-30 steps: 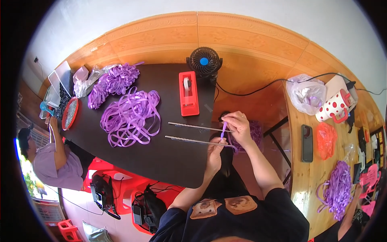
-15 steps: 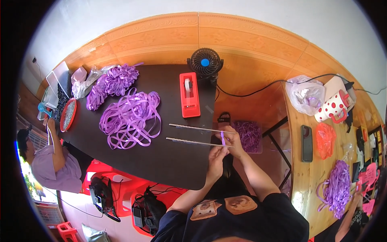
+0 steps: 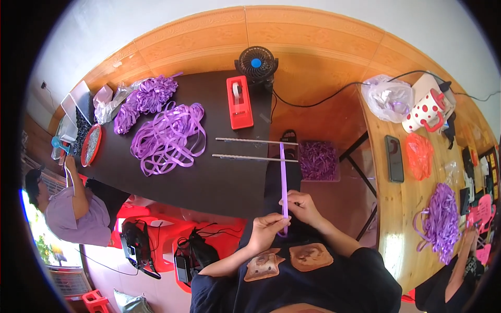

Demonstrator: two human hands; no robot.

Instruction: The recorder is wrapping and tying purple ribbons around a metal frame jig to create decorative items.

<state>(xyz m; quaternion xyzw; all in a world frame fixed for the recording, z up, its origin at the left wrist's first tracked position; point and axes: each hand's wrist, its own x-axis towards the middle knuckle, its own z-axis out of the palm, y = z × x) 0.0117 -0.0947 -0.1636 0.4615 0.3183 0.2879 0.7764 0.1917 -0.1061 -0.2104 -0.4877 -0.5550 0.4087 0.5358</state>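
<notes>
Both hands are closed on the near end of a single purple ribbon strip (image 3: 283,177), close to the body: left hand (image 3: 267,231) pinching from below, right hand (image 3: 301,206) with fingers curled over the top, the two touching at the strip's end. The strip runs straight away from the person, taut, its far end reaching up between or against two thin metal rods (image 3: 255,149) that lie parallel and jut off the edge of the black table (image 3: 219,182); whether it is hooked on them cannot be told. Judged step: one length is pulled out and stretched, its near end being folded or pinched; the next move would call for keeping tension while the fingertips work the end. Containers: a clear shallow tray (image 3: 319,161) just beside the rod tips holds a heap of short purple ribbon pieces; a clear plastic bag (image 3: 388,97) on the wooden bench (image 3: 396,219) holds something pale purple, not made out; a red round tray (image 3: 91,145) at the far left of the table holds small dark bits. Loose on the table: a tangle of purple ribbon lengths (image 3: 168,137), a pile of finished purple bows (image 3: 145,99), a red tape dispenser (image 3: 239,102), a small black fan (image 3: 256,63). A spotted mug (image 3: 427,111) and a phone (image 3: 394,158) sit on the bench.
</notes>
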